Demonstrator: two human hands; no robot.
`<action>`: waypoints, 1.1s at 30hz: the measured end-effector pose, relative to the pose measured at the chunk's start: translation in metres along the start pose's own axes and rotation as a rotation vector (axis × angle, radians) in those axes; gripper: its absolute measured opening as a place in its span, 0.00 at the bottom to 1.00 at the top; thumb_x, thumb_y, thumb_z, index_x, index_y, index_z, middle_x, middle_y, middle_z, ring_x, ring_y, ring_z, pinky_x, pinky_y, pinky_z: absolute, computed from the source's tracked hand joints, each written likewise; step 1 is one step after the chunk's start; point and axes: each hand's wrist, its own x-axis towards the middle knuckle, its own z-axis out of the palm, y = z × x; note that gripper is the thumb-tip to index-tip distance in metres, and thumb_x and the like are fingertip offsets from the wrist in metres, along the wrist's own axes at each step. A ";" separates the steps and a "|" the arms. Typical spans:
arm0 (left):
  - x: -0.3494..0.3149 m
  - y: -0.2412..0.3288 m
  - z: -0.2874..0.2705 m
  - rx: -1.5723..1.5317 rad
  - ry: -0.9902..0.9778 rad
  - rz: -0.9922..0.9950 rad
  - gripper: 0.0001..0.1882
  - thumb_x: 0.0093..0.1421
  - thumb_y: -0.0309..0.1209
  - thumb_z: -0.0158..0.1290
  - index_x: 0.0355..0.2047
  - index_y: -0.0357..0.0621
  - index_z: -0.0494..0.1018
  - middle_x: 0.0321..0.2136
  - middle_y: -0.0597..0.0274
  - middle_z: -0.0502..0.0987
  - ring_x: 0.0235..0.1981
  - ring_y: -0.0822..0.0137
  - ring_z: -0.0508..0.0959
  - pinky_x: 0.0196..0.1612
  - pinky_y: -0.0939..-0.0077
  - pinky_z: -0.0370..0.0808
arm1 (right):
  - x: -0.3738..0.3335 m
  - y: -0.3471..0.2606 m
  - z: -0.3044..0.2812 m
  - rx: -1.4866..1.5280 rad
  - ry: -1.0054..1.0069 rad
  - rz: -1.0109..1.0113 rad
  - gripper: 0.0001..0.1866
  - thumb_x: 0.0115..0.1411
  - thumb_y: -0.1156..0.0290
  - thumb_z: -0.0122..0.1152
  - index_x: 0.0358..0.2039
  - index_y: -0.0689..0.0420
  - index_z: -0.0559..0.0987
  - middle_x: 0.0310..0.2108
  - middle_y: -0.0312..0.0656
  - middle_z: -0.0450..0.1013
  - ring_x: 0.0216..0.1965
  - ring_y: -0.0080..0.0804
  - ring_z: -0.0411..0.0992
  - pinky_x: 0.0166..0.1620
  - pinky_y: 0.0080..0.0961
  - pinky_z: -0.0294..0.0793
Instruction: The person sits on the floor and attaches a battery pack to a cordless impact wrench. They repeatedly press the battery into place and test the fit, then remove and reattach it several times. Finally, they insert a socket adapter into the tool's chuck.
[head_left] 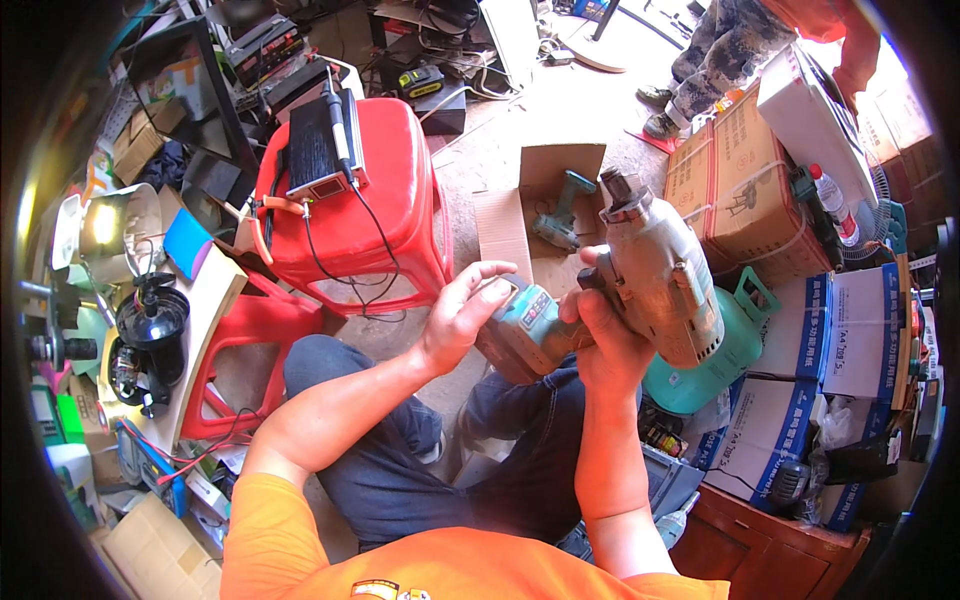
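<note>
A worn cordless impact wrench [665, 270] is held up in front of me, its square-ended nose pointing away from me. My right hand [608, 345] wraps round its handle, with fingers near the trigger. At the foot of the handle sits a teal and dark battery pack [528, 325]. My left hand [462, 315] grips this battery pack from its left side, thumb on top. Whether the pack is fully seated on the handle I cannot tell. Beyond both hands, an open cardboard box [560, 165] on the floor contains another teal power tool [562, 212].
A red plastic stool [400, 170] bears a black soldering station [325, 150] with a trailing cord. Close on the right are a teal gas cylinder [690, 375], stacked paper boxes [770, 425] and a large carton [735, 180]. A person [735, 45] stands at the far right.
</note>
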 end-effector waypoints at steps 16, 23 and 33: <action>0.002 -0.005 0.001 0.006 -0.005 -0.006 0.22 0.65 0.36 0.48 0.55 0.36 0.65 0.38 0.69 0.72 0.41 0.80 0.70 0.48 0.83 0.66 | 0.003 0.006 -0.012 0.030 -0.090 0.024 0.22 0.57 0.77 0.63 0.51 0.67 0.69 0.34 0.45 0.72 0.28 0.28 0.70 0.34 0.25 0.71; 0.002 -0.003 -0.001 0.013 -0.029 0.015 0.23 0.65 0.36 0.48 0.56 0.35 0.64 0.41 0.66 0.73 0.44 0.78 0.72 0.51 0.81 0.67 | -0.001 0.001 -0.003 0.137 -0.057 -0.020 0.26 0.56 0.77 0.63 0.55 0.67 0.67 0.42 0.52 0.73 0.29 0.29 0.70 0.35 0.24 0.70; 0.006 -0.002 -0.005 0.243 -0.118 0.095 0.23 0.68 0.34 0.48 0.59 0.37 0.61 0.44 0.65 0.72 0.45 0.77 0.71 0.53 0.79 0.67 | -0.008 0.016 -0.027 0.330 -0.244 -0.118 0.34 0.55 0.78 0.64 0.61 0.64 0.62 0.51 0.53 0.70 0.31 0.30 0.69 0.37 0.26 0.69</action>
